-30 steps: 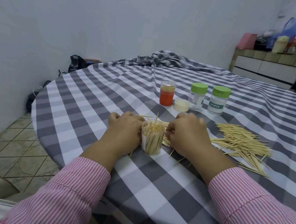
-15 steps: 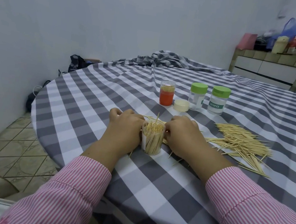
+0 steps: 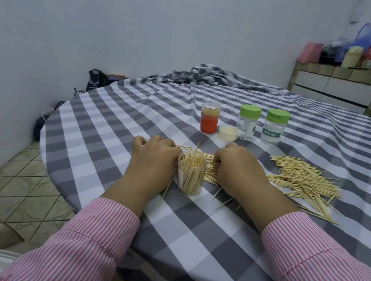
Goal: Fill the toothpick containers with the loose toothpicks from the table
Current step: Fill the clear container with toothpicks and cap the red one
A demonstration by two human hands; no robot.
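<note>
Left hand (image 3: 153, 159) grip clasps open container (image 3: 190, 176); right hand (image 3: 237, 168) grip unclear, toothpicks (image 3: 304, 182) beside.

Round worktop's covered in a grey-and-white checked cloth (image 3: 192, 223), bunched up at the far edge. Pale blue-grey wall (image 3: 124, 26) behind, beige patterned floor tiles (image 3: 20, 189) on the left. Dark bag (image 3: 95, 80) sits on the floor by the wall. Tiled white-fronted cabinet (image 3: 335, 87) far right, with bags and packets (image 3: 361, 50) piled on top.
</note>
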